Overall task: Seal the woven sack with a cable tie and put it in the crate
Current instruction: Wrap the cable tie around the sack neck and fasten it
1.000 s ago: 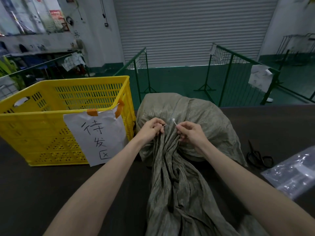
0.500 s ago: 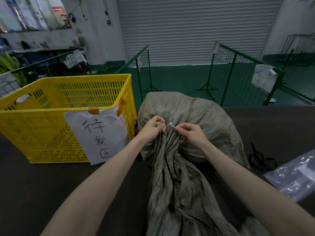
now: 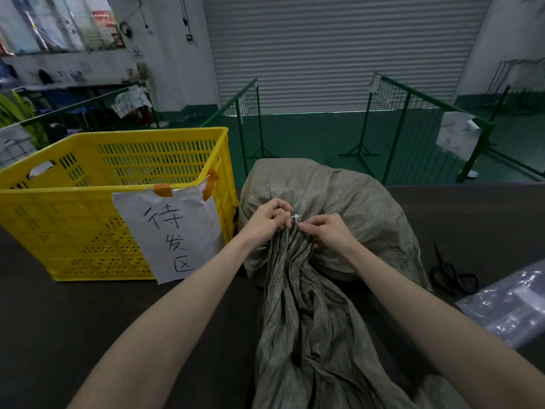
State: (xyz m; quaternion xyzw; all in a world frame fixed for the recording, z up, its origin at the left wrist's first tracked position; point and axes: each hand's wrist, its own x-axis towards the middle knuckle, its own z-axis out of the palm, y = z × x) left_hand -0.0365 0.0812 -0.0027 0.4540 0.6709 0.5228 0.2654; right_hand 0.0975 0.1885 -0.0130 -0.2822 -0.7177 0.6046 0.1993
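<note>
At the left of the dark counter [image 3: 73,314] stood a yellow crate [image 3: 88,219] with slotted walls, upright and open at the top, and a white paper sign [image 3: 174,231] with handwritten characters hung on its near wall, taped to the rim with orange tape. Just beside the crate's right corner lay the grey-green woven sack [image 3: 339,196], its bulging body resting on the counter and its loose mouth gathered into a crumpled neck that trailed toward the person. The left hand [image 3: 267,221] was curled tight at the left side of the gathered neck, its grip closed with the fingers folded in, pinching one end of a thin white cable tie [image 3: 295,217]. The tie showed only as a short pale piece between the two hands, right at the neck of the sack; whether it ran all the way around the neck could not be told. The right hand [image 3: 328,231] met it from the other side, thumb and forefinger pressed together on the tie's other end, the remaining fingers bent against the cloth. Farther right, apart from the sack, a pair of black scissors [image 3: 454,276] lay flat on the counter, and near the right edge rested a clear plastic bag [image 3: 513,305].
</note>
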